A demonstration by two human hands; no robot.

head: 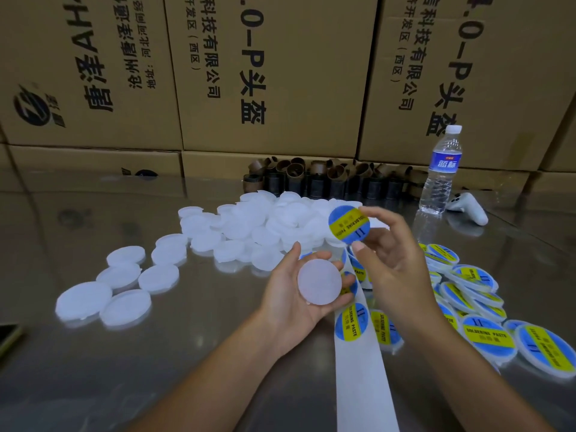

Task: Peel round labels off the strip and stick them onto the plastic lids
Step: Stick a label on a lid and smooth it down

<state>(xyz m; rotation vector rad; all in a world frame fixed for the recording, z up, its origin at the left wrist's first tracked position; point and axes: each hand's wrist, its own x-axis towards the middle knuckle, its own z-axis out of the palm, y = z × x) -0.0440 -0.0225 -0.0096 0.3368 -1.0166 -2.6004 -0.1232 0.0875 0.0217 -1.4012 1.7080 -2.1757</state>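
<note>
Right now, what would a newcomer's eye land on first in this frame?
At centre, the right hand pinches a blue-and-yellow round label above a bare lid held in the left hand. Behind them a heap of unlabelled lids spreads across the steel table, and labelled lids pile at the right.

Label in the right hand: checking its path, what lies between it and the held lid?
Head view: bare gap from label to lid; strip on table behind.

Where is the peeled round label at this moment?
Head view, just right of centre: the peeled label is pinched by the right hand, above and right of the blank lid held in the left hand.
</note>
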